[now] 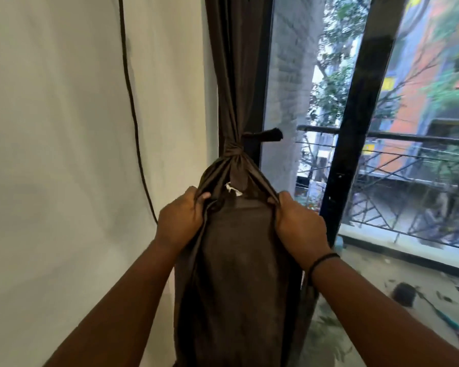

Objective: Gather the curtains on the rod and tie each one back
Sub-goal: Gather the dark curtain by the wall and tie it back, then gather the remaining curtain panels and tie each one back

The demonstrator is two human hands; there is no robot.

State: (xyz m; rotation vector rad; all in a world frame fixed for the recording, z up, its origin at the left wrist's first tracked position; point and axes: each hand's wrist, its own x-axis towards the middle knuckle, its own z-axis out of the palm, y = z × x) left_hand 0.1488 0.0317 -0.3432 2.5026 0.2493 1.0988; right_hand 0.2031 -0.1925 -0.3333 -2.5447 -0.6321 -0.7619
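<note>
A dark brown curtain (236, 274) hangs gathered beside the black window frame. A tie-back band (235, 152) of the same cloth cinches it into a knot, and one loose end of the band (269, 135) sticks out to the right. Below the knot the cloth spreads wide toward me. My left hand (180, 221) grips the cloth's left edge, fingers curled into the folds. On the opposite edge, at the same height, my right hand (300, 223) holds the cloth. A small white tag (232, 189) shows just under the knot. The rod is out of view.
A white wall (64, 154) fills the left, with a thin black cable (133, 115) running down it. A black window frame post (355, 128) stands to the right of the curtain. Beyond the glass are a balcony railing (408, 139) and buildings.
</note>
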